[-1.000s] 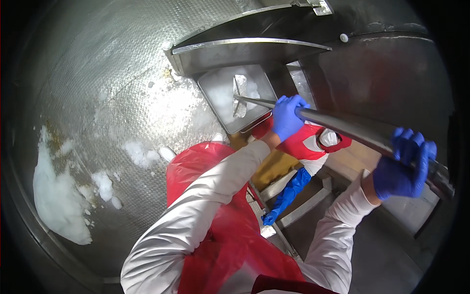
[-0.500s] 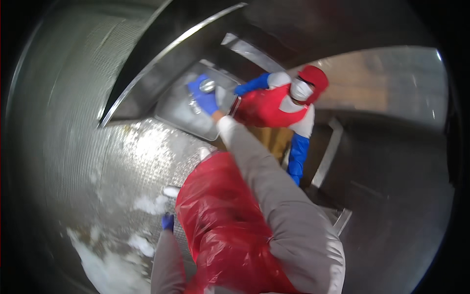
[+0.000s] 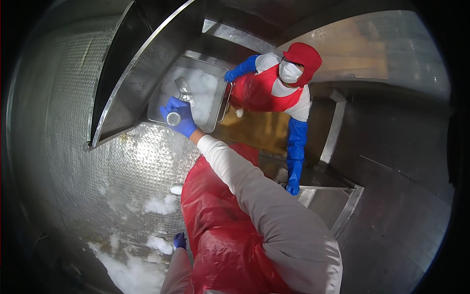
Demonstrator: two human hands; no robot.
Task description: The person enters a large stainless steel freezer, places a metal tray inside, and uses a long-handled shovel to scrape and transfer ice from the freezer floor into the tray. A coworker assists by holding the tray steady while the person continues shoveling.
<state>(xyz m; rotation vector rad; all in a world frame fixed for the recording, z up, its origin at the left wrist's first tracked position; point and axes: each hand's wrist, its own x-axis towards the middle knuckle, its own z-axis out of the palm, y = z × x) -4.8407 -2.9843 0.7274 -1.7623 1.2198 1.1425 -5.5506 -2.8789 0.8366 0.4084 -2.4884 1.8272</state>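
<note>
My right hand point(image 3: 180, 117), in a blue glove, grips the handle of a metal scoop point(image 3: 185, 90). The handle's round end points up toward me, and the scoop's blade dips into white, snow-like ice point(image 3: 199, 81). That ice lies in a grey metal tub point(image 3: 155, 100) with a wire handle on its right side. Low beside my red apron hangs my left hand point(image 3: 180, 240), also blue-gloved; its fingers look curled in and nothing shows in them. Both forearms wear light grey sleeves.
A co-worker point(image 3: 267, 93) in a red cap and apron has one blue-gloved hand at the tub's right rim, the other by a metal rail point(image 3: 325, 187). Left of the tub rises a metal panel point(image 3: 142, 63). Ice clumps point(image 3: 161, 205) lie on the textured metal floor point(image 3: 122, 171).
My right hand has drawn back toward me and left, its scoop handle now tipped up. The co-worker's lower arm shows more fully. The whole view has shifted a little.
</note>
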